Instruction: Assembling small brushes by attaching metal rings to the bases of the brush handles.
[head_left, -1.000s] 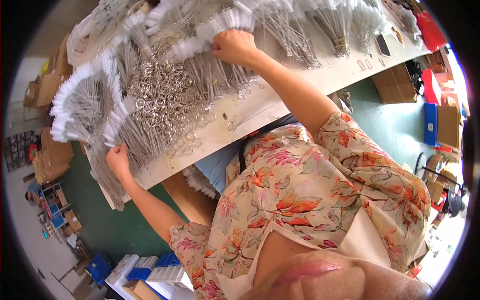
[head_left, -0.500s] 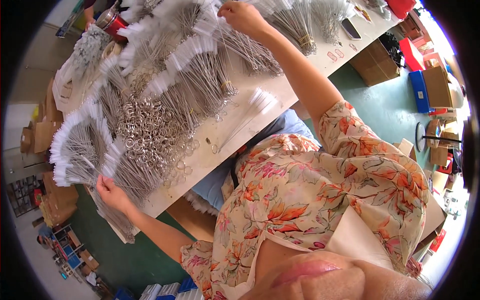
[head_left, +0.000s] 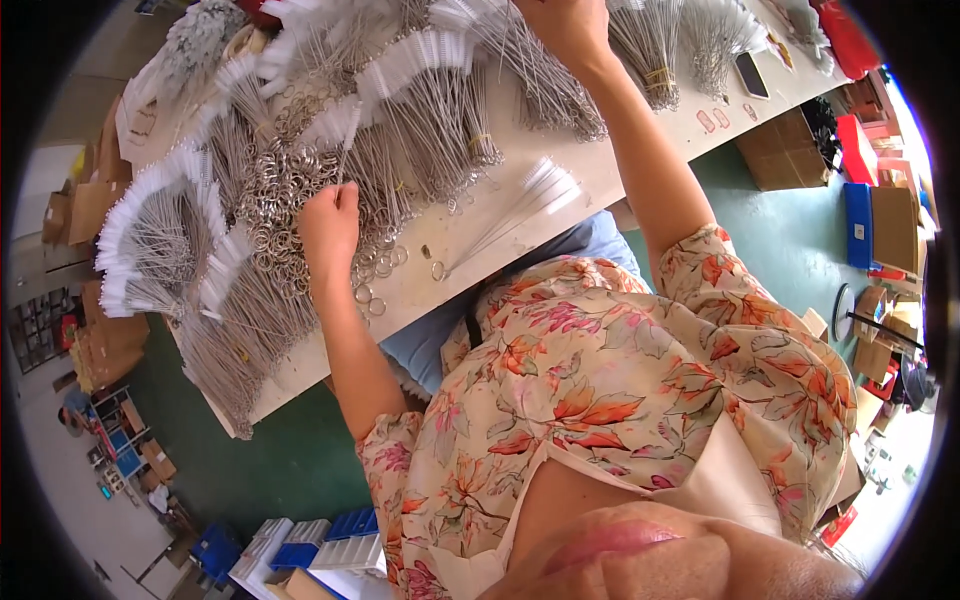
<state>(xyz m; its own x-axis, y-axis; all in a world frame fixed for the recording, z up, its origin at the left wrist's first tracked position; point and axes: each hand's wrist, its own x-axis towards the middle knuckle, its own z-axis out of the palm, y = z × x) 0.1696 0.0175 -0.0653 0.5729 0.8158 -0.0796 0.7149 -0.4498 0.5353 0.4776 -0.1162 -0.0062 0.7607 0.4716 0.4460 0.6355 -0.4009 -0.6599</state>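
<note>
My left hand point(head_left: 330, 222) is closed over the heap of metal rings point(head_left: 275, 195), holding a thin wire-handled brush point(head_left: 350, 130) whose white bristles point up and away from me. At the top edge, my right hand point(head_left: 566, 28) is over bundles of similar brushes point(head_left: 535, 80); its fingers are partly cut off by the frame, so what they hold cannot be made out. A few separate brushes point(head_left: 530, 200) lie fanned near the table's front edge, with a loose ring point(head_left: 438, 270) by their wire ends.
Brush bundles point(head_left: 160, 225) cover the table's left end, and others point(head_left: 430, 110) stand behind the rings. A phone point(head_left: 750, 76) lies at the far right of the table point(head_left: 640, 165). Cardboard boxes point(head_left: 775, 150) and blue bins point(head_left: 858, 225) stand on the floor.
My left hand has moved from the left-end brushes rightward and farther in, over the rings. My right hand has moved right and up toward the frame's edge. The whole view has shifted slightly.
</note>
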